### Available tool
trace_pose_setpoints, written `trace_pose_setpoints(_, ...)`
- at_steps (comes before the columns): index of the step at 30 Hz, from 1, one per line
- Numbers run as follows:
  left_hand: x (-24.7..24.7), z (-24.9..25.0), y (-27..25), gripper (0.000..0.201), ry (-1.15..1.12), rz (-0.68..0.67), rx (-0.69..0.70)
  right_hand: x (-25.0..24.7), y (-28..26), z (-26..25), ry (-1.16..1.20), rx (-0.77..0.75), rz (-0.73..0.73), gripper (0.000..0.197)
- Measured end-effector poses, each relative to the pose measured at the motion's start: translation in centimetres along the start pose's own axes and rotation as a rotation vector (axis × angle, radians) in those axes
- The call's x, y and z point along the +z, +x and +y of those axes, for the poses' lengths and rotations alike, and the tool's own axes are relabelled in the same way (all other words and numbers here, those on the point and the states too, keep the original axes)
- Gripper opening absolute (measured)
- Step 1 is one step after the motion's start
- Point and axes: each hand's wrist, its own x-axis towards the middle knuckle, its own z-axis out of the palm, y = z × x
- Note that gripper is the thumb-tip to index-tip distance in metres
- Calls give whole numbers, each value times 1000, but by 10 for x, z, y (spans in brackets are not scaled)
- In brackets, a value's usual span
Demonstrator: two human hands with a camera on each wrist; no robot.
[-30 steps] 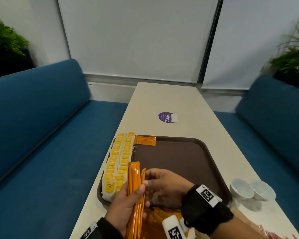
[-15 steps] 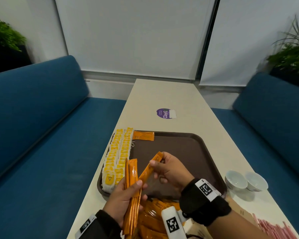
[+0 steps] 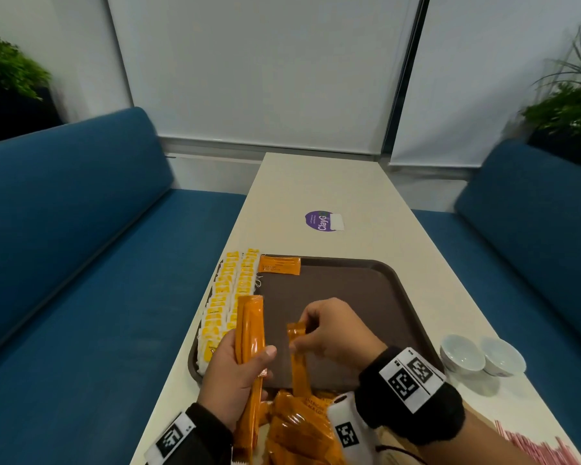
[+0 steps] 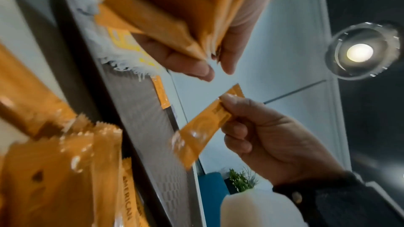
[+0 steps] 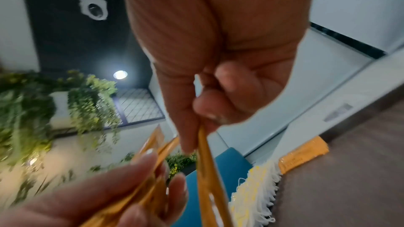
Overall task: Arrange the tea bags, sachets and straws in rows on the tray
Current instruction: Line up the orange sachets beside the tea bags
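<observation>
A brown tray (image 3: pixel 356 290) lies on the cream table. Two rows of yellow-tagged tea bags (image 3: pixel 230 290) line its left side, and one orange sachet (image 3: pixel 279 265) lies flat at its far left corner. My left hand (image 3: pixel 235 370) grips a bunch of long orange sachets (image 3: pixel 249 330) upright over the tray's near left. My right hand (image 3: pixel 329 333) pinches a single orange sachet (image 3: pixel 297 357) by its top end, hanging it just right of the bunch. The single sachet (image 4: pixel 203 127) shows in the left wrist view too. More orange sachets (image 3: pixel 299 427) are heaped below my hands.
Two small white bowls (image 3: pixel 480 355) stand right of the tray. Pink-striped straws (image 3: pixel 537 448) lie at the near right table edge. A purple sticker (image 3: pixel 322 221) marks the table beyond the tray. Blue sofas flank the table on both sides.
My right hand drew one sachet out of the bunch in my left hand and moved it to the right, turning it upright. The left hand kept hold of the bunch.
</observation>
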Motion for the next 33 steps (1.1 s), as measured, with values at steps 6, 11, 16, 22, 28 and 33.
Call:
trace_pose_setpoints(6,9,8,0,34,97,-98,136,8,-8,-14,-319,-171,-77,16)
trace_pose_setpoints(11,4,6,2,34,-34,-81,97,7,-5,-5,-72,-126,-101,33)
trace_pose_setpoints(16,-6,3,10,23,-299,89,16,10,-7,12,98,-34,-195,20)
trace_pose_setpoints(22,-14,4,18,16,-449,127,-24,5,-4,22,327,71,-196,3)
trace_pose_setpoints(28,-19,-6,28,26,-400,142,-96,-13,47,30,543,182,125,14)
trace_pose_setpoints(33,-19,-18,28,30,-312,111,-179,-35,124,44,196,196,209,23)
